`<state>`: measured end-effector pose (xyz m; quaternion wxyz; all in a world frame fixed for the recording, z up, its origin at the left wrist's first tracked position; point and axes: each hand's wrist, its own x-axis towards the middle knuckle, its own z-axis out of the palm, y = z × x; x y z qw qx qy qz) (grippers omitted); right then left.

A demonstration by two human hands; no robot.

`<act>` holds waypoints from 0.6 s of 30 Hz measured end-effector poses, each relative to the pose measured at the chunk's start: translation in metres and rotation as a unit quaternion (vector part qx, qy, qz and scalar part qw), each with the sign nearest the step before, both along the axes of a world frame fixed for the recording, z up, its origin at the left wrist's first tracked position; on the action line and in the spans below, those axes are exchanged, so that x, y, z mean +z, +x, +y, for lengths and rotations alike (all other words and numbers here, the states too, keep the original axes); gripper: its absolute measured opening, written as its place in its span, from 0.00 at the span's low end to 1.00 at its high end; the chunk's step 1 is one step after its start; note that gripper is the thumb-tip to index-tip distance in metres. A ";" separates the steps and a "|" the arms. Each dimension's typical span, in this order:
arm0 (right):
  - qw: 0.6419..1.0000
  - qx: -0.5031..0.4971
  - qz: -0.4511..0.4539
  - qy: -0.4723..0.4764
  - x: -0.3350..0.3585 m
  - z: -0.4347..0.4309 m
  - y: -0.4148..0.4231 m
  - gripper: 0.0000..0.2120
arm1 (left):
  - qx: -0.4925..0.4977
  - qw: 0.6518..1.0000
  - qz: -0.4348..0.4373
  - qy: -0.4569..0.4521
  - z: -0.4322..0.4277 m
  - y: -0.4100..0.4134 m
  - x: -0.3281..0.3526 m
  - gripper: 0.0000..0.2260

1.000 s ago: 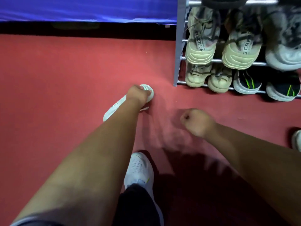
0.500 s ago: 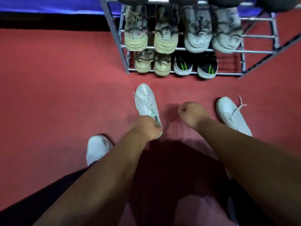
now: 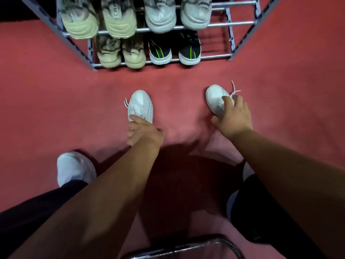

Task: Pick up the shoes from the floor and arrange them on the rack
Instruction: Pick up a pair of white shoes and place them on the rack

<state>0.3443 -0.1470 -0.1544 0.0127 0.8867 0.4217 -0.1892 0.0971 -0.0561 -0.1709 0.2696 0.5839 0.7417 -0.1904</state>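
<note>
Two white sneakers lie on the red floor in front of the metal shoe rack (image 3: 214, 57). My left hand (image 3: 143, 132) grips the heel end of the left white sneaker (image 3: 141, 105), whose toe points at the rack. My right hand (image 3: 233, 114) curls over the top of the right white sneaker (image 3: 215, 99), fingers by its loose laces. The rack's lower tier has bare bars at its right end.
On the rack stand beige sneakers (image 3: 119, 53), black-and-green sneakers (image 3: 174, 51) and grey-white sneakers (image 3: 177, 14) above. My own white-shod left foot (image 3: 73, 169) stands at the left. A chrome chair frame (image 3: 186, 247) curves at the bottom edge.
My left hand brought its white sneaker from the left to the front of the rack. My right hand, a fist a moment ago, reached right and closed over the other white sneaker.
</note>
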 end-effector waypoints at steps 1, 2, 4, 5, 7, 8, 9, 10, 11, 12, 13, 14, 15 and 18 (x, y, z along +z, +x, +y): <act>0.999 -0.012 -0.007 -0.040 -0.004 -0.004 0.006 0.44 | -0.003 1.000 0.011 0.000 -0.001 0.000 -0.009 0.56; 0.997 -0.027 -0.007 -0.076 -0.009 -0.009 0.011 0.49 | -0.009 1.000 0.018 0.009 -0.003 0.000 -0.015 0.57; 0.990 -0.058 0.019 -0.124 -0.019 -0.022 0.015 0.52 | -0.004 0.999 0.026 0.030 -0.009 -0.005 -0.026 0.56; 0.987 -0.070 0.036 -0.138 -0.023 -0.028 0.015 0.51 | 0.010 0.999 0.020 0.036 -0.013 -0.010 -0.030 0.55; 0.986 -0.085 0.043 -0.139 -0.028 -0.033 0.014 0.48 | 0.024 0.999 -0.006 0.044 -0.022 -0.018 -0.034 0.53; 0.986 -0.092 0.041 -0.131 -0.028 -0.032 0.013 0.46 | 0.022 0.998 -0.021 0.049 -0.024 -0.022 -0.034 0.52; 0.987 -0.098 0.043 -0.123 -0.027 -0.029 0.011 0.45 | 0.017 0.998 -0.036 0.054 -0.025 -0.025 -0.032 0.52; 0.986 -0.103 0.053 -0.119 -0.024 -0.026 0.009 0.45 | 0.009 0.997 -0.047 0.061 -0.025 -0.026 -0.029 0.51; 0.985 -0.110 0.068 -0.116 -0.021 -0.022 0.005 0.45 | -0.001 0.996 -0.052 0.066 -0.025 -0.027 -0.025 0.51; 0.983 -0.118 0.083 -0.110 -0.017 -0.019 0.001 0.44 | -0.010 0.996 -0.054 0.069 -0.023 -0.026 -0.018 0.50; 0.982 -0.126 0.092 -0.102 -0.013 -0.017 -0.003 0.44 | -0.016 0.996 -0.057 0.065 -0.022 -0.024 -0.013 0.50; 0.982 -0.131 0.097 -0.093 -0.007 -0.016 -0.009 0.43 | -0.024 0.996 -0.063 0.057 -0.022 -0.022 -0.005 0.50; 0.983 -0.131 0.100 -0.082 0.002 -0.016 -0.016 0.42 | -0.031 0.995 -0.072 0.053 -0.023 -0.020 0.005 0.49; 0.989 -0.093 0.110 -0.045 0.038 -0.017 -0.040 0.42 | -0.050 0.990 -0.115 0.064 -0.027 -0.015 0.043 0.41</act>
